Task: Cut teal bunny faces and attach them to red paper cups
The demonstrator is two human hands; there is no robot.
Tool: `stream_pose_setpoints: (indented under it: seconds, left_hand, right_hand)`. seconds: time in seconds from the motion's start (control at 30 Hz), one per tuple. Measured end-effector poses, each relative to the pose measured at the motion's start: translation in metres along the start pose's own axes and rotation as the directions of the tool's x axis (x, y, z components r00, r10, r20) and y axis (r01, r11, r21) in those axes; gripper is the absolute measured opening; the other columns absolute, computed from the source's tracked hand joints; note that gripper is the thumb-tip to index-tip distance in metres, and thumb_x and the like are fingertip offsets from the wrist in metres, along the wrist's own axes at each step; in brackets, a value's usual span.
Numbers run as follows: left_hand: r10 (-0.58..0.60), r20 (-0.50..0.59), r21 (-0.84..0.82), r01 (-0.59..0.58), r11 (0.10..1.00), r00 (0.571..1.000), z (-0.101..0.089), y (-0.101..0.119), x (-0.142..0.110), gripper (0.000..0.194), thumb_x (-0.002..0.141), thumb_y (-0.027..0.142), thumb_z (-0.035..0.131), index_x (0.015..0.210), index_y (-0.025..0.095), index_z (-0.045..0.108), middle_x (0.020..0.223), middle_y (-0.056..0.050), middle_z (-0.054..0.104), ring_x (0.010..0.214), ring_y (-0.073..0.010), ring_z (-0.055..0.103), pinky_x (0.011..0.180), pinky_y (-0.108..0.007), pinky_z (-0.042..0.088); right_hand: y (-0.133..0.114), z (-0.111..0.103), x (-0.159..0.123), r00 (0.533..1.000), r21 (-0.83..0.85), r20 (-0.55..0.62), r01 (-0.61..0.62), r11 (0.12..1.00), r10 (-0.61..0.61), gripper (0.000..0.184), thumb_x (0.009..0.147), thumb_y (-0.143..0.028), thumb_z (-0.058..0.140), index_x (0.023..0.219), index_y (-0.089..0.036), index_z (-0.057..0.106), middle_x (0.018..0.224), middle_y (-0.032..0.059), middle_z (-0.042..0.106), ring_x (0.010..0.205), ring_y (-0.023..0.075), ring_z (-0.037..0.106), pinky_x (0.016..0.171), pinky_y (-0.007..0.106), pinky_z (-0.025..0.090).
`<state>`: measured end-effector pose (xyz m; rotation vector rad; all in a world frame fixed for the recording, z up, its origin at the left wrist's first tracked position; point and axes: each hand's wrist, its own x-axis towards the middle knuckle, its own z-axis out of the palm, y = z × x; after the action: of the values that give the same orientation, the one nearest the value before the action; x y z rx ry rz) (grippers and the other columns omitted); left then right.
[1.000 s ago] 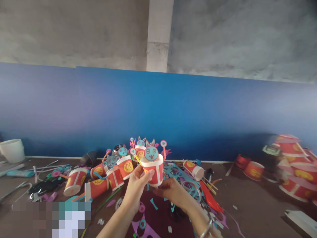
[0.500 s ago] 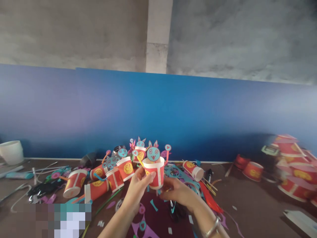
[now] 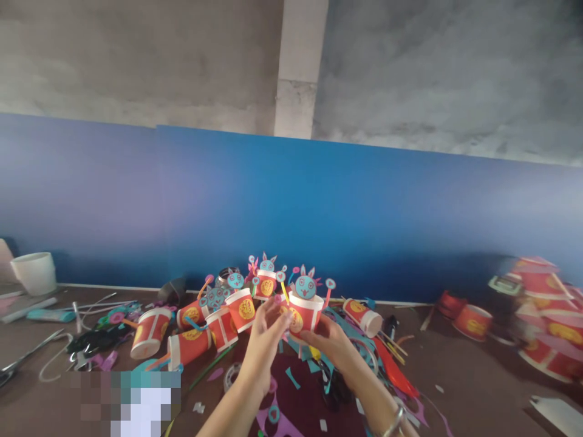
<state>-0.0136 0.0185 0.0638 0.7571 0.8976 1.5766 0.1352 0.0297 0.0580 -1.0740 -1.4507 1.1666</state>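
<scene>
A red paper cup (image 3: 308, 315) with a white rim and a yellow print is between my hands, above the middle of the table. A blue paper animal face (image 3: 305, 286) with pointed ears rises over its rim. Thin arms with paper discs stick out at both sides, one yellow (image 3: 285, 293) and one pink. My right hand (image 3: 331, 343) grips the cup low on its right side. The thumb and fingers of my left hand (image 3: 268, 326) close at the cup's left side, near the yellow arm. The cup's back and my right fingertips are hidden.
Several similar decorated cups (image 3: 241, 308) stand or lie to the left, and another cup (image 3: 363, 317) lies at right. Cut paper scraps (image 3: 280, 422), a tape roll (image 3: 232, 377) and a red strip (image 3: 395, 367) litter the table. Stacked red cups (image 3: 553, 328) are far right, a white cup (image 3: 34, 273) far left.
My right hand has risen from beneath the cup to grip its side. The cup has turned so its yellow print faces me. The view has shifted slightly left.
</scene>
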Motion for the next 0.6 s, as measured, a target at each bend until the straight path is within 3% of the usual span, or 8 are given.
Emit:
stream_pose_setpoints:
  seconds: [0.17, 0.3, 0.4, 0.5, 0.6]
  left_hand:
    - [0.144, -0.124, -0.068, -0.153, 0.986, 0.982, -0.005, 0.029, -0.004, 0.042, 0.068, 0.036, 0.071, 0.105, 0.023, 0.059, 0.113, -0.007, 0.063, 0.109, -0.0220, 0.056, 0.087, -0.030, 0.044]
    - [0.117, -0.167, -0.115, -0.137, 0.984, 0.979, -0.010, 0.037, -0.001, 0.037, 0.065, 0.030, 0.070, 0.099, 0.021, 0.059, 0.107, -0.007, 0.064, 0.101, -0.0208, 0.059, 0.080, -0.028, 0.046]
    - [0.102, -0.204, -0.140, -0.132, 0.981, 0.974, -0.017, 0.042, 0.006, 0.034, 0.066, 0.025, 0.067, 0.099, 0.022, 0.059, 0.107, -0.005, 0.063, 0.099, -0.0192, 0.060, 0.076, -0.027, 0.046]
    - [0.136, -0.194, -0.139, -0.164, 0.977, 0.972, -0.025, 0.050, 0.011, 0.036, 0.067, 0.025, 0.068, 0.102, 0.021, 0.059, 0.111, -0.006, 0.063, 0.105, -0.0193, 0.058, 0.084, -0.028, 0.044]
    - [0.063, -0.122, -0.124, -0.078, 0.989, 0.991, -0.026, 0.055, 0.011, 0.048, 0.065, 0.027, 0.074, 0.110, 0.020, 0.057, 0.116, -0.010, 0.062, 0.107, -0.0217, 0.058, 0.084, -0.029, 0.045]
  right_hand:
    - [0.003, 0.000, 0.022, 1.000, 0.018, -0.026, 0.004, 1.000, -0.004, 0.055, 0.056, -0.047, 0.079, 0.095, -0.012, 0.063, 0.093, 0.0105, 0.072, 0.090, 0.0308, 0.065, 0.082, 0.042, 0.050]
    - [-0.008, 0.017, 0.039, 0.998, 0.188, -0.038, 0.056, 0.980, -0.050, 0.059, 0.056, -0.045, 0.080, 0.101, -0.014, 0.057, 0.096, 0.0107, 0.071, 0.093, 0.0299, 0.066, 0.086, 0.044, 0.050]
    - [-0.014, 0.030, 0.051, 0.996, 0.187, -0.037, 0.081, 0.979, -0.075, 0.059, 0.052, -0.044, 0.082, 0.098, -0.015, 0.057, 0.092, 0.0098, 0.072, 0.090, 0.0310, 0.067, 0.084, 0.046, 0.050]
    - [-0.019, 0.040, 0.056, 0.998, 0.109, -0.007, 0.068, 0.992, -0.068, 0.057, 0.052, -0.043, 0.083, 0.095, -0.014, 0.059, 0.092, 0.0103, 0.072, 0.090, 0.0316, 0.067, 0.083, 0.046, 0.050]
    - [-0.025, 0.048, 0.048, 0.993, 0.109, 0.072, 0.089, 0.990, -0.097, 0.057, 0.057, -0.045, 0.080, 0.100, -0.014, 0.060, 0.095, 0.0096, 0.071, 0.093, 0.0302, 0.066, 0.084, 0.044, 0.050]
